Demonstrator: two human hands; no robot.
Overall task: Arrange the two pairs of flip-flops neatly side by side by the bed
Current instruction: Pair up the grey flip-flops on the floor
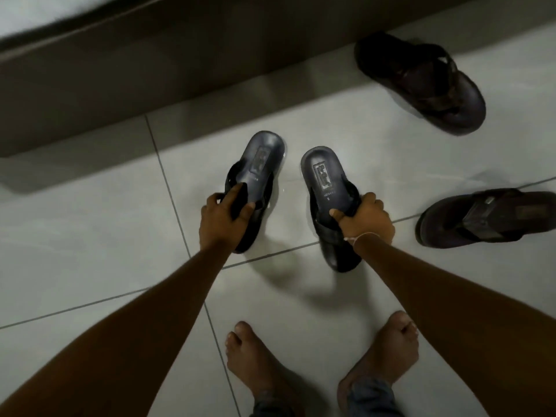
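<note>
Two dark grey flip-flops hang just above the white tiled floor, heels toward the bed. My left hand (224, 219) grips the left grey flip-flop (260, 164) by its strap. My right hand (368, 219) grips the right grey flip-flop (323, 173) by its strap. They are a hand's width apart, shadows under both. A dark brown flip-flop (421, 82) lies on the floor at the upper right, near the bed base, angled. Its mate, the second brown flip-flop (487, 218), lies at the right edge, turned sideways.
The bed base (120, 85) runs as a dark panel across the top, with white bedding (36, 13) above it. My bare feet (319, 362) stand on the tiles at the bottom centre. Open tile floor (90, 236) lies to the left.
</note>
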